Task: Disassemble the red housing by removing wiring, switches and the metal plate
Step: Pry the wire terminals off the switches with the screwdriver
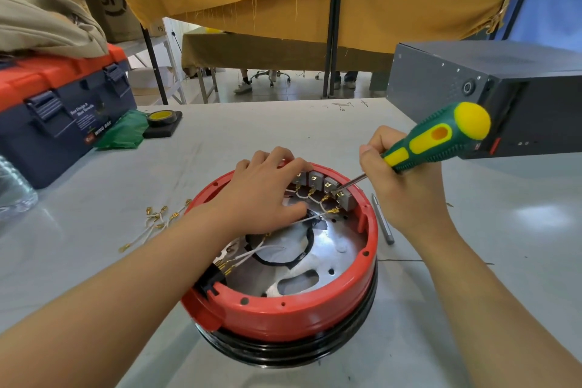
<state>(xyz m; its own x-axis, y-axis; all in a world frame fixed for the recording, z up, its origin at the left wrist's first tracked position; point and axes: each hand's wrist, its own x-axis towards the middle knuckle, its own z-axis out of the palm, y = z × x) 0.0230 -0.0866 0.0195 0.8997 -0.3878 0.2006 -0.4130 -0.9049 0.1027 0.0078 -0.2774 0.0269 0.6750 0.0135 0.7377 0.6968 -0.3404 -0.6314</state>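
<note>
Housing: the red housing [283,309] sits open side up on the grey worktop [94,214], just in front of the person, on a black ringed base [293,353].
Left hand: the left hand [267,195] rests over the far rim at about 11 o'clock, fingers spread and lightly bent, pressing down beside the switches; it grips nothing that I can see.
Right hand: the right hand [400,186] has its fingers clamped round a green and yellow screwdriver [437,138], whose tip meets the switch row at about 1 o'clock.
Switches: a row of grey switches [321,186] stands along the inner wall from 12 to 2 o'clock, brass terminals and short white wires [315,217] attached.
Done: a bundle of loose white leads with brass connectors [154,220] lies on the worktop at 9 o'clock of the housing, so some wiring looks already out.
Left: the switches, the wires near 8 o'clock and the shiny metal plate [343,249] on the floor of the housing are all in place; I judge the job under halfway.
Nearby: a grey metal rod [382,220] lies just beside the housing at 3 o'clock.
</note>
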